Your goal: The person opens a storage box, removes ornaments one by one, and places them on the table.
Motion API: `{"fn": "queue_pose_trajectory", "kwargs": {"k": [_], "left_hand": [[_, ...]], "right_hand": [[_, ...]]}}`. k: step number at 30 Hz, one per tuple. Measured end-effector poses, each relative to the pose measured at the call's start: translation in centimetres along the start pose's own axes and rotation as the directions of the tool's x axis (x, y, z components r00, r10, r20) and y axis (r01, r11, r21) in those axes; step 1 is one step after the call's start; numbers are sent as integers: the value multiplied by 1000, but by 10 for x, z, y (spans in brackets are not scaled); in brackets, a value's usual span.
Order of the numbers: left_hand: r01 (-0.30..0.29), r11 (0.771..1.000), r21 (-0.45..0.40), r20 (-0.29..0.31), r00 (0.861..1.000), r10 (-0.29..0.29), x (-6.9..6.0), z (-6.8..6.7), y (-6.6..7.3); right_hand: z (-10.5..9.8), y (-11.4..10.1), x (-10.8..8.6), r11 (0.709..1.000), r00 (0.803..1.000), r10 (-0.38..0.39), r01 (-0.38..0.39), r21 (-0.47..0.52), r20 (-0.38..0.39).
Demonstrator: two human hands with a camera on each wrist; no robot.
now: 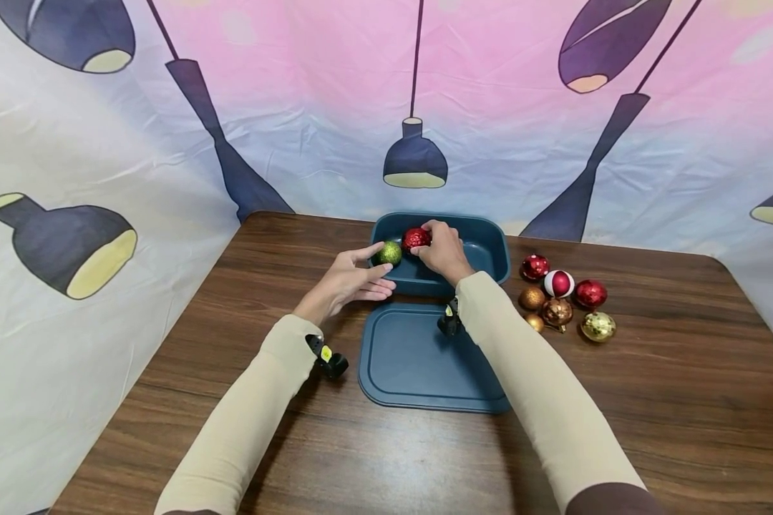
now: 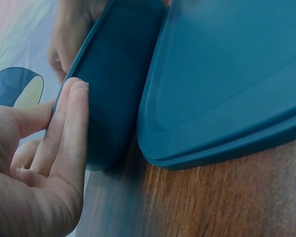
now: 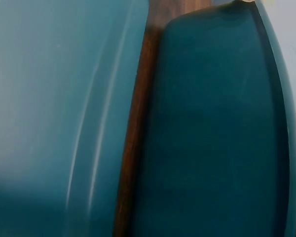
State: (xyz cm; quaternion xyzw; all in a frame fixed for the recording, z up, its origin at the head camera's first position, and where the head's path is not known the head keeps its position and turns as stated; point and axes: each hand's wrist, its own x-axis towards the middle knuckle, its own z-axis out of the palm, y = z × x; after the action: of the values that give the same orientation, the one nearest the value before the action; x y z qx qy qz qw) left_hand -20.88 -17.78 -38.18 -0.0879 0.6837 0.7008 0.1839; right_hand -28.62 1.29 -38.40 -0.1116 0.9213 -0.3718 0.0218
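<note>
A dark teal box (image 1: 489, 247), lidless, stands near the table's back edge. Inside its left end, my left hand (image 1: 348, 281) holds a glittery green Christmas bauble (image 1: 389, 253) between finger and thumb. The same hand's other straight fingers (image 2: 71, 133) lie along the box's outer front wall, as the left wrist view shows. With thumb and fingers, my right hand (image 1: 446, 252) grips a shiny red Christmas bauble (image 1: 415, 239) inside the box, just right of the green one. Both baubles are hidden behind the box wall in the wrist views.
The box's matching flat lid (image 1: 425, 365) lies in front of it on the brown wooden table (image 1: 399, 458). To the right sit several more baubles, among them a red-and-white one (image 1: 559, 283), a red one (image 1: 590, 293) and a gold one (image 1: 598, 326). A printed cloth (image 1: 335, 157) hangs behind.
</note>
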Motion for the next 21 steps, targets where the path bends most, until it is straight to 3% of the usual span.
{"fn": "queue_pose_trajectory", "kwargs": {"k": [9,21], "left_hand": [[7,1000,7,10,1000,-7,-1,0,1],[1,1000,-5,19,1000,-1,-1,-1,2]], "right_hand": [[-23,-2,-9,1000,1000,-10,10,-7,-2],[-68,-3,-29,1000,999,-27,27,-8,19]]}}
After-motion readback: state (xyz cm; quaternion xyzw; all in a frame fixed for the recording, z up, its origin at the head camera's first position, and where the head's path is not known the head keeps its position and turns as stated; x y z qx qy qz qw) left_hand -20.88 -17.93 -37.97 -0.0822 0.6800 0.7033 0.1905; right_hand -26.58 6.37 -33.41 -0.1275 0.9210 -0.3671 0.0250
